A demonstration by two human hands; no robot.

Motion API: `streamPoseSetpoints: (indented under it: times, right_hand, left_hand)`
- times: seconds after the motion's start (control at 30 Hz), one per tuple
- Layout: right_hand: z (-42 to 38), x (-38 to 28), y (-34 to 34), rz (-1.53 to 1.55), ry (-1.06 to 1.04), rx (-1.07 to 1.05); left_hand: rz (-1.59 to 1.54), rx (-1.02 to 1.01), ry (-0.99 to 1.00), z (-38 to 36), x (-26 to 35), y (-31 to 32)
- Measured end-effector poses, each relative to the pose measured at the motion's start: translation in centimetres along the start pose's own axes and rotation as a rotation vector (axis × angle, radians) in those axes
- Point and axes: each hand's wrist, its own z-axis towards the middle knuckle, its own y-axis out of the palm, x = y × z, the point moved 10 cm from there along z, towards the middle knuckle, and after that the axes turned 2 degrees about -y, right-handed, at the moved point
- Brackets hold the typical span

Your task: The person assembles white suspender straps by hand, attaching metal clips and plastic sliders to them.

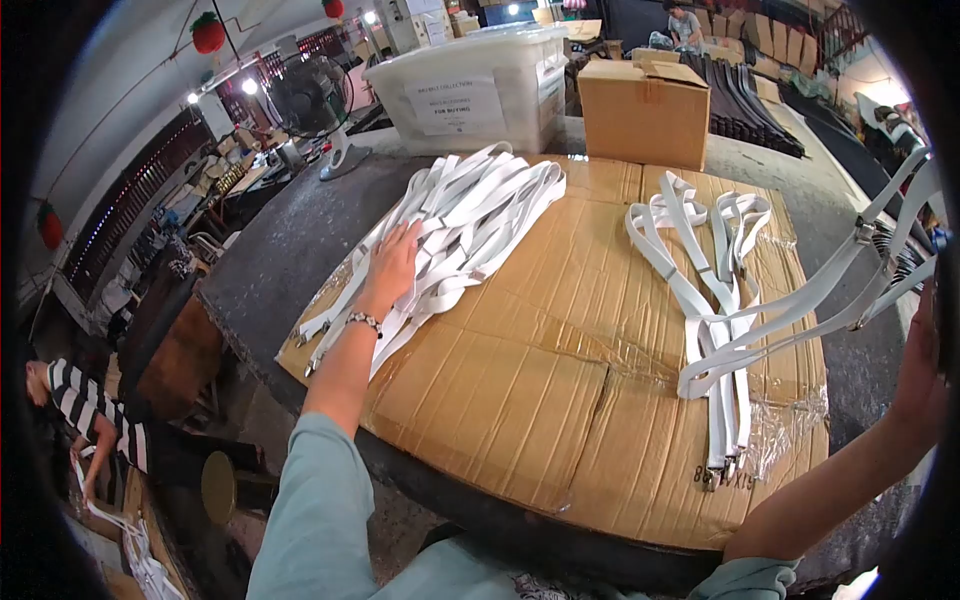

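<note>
My left hand lies flat on a long pile of white suspenders, fingers stretched out. Metal clips show at the pile's near left end. To the right, a smaller bundle of white suspenders lies on the cardboard, its clips toward me. White straps rise from beside that bundle through the air to my right hand, raised at the right edge of view. The right hand's fingers are mostly cut off by the dark edge, but the lifted straps lead to it.
A flattened cardboard sheet covers much of the dark table. Behind it stand a plastic bin, a cardboard box and a fan. A person in a striped shirt handles white straps at lower left; another person is far back.
</note>
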Motion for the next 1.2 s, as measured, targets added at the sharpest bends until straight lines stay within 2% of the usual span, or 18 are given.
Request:
streamPoseSetpoints:
  times: [0.13,0.23,0.27,0.37,0.4,0.63,0.67,0.77,0.8,0.9,1.03,1.2]
  right_hand:
    - [0.3,0.0,0.0,0.057,-0.001,-0.054]
    - [0.5,-0.5,0.0,0.08,-0.009,-0.149]
    - [0.5,-0.6,0.2,0.095,-0.005,-0.194]
    - [0.5,-0.6,0.3,0.056,-0.01,-0.224]
    - [0.6,-0.3,0.4,0.043,0.004,-0.236]
    - [0.6,0.3,0.8,0.038,-0.036,-0.184]
    - [0.7,0.2,0.4,0.048,-0.043,-0.164]
    - [0.5,-0.5,-0.4,0.01,-0.075,-0.11]
    - [0.4,-0.7,-0.5,-0.002,-0.077,-0.107]
    - [0.3,-1.3,-0.7,-0.029,-0.078,-0.123]
    - [0.6,-1.0,-0.3,-0.042,-0.076,-0.202]
    - [0.5,0.0,1.2,-0.039,-0.062,-0.202]
  left_hand:
    - [0.157,-0.071,-0.111,-0.3,-0.1,0.4]
    - [0.2,-0.063,-0.106,0.4,-0.6,0.3]
    - [0.193,0.048,-0.056,0.9,-0.8,-0.2]
    - [-0.011,0.159,0.0,2.5,0.8,-2.8]
    - [-0.05,0.254,0.021,3.1,1.9,-4.0]
    - [0.024,-0.103,-0.13,11.0,2.8,1.0]
    - [0.021,-0.224,-0.178,11.7,3.2,2.2]
    - [0.074,-0.374,-0.287,14.3,0.1,8.5]
    - [0.042,-0.398,-0.299,13.9,0.9,8.3]
    - [0.033,-0.36,-0.411,12.8,2.3,6.8]
    - [0.054,-0.41,-0.405,13.6,0.0,9.3]
    - [-0.069,-0.177,-0.282,14.8,0.7,6.4]
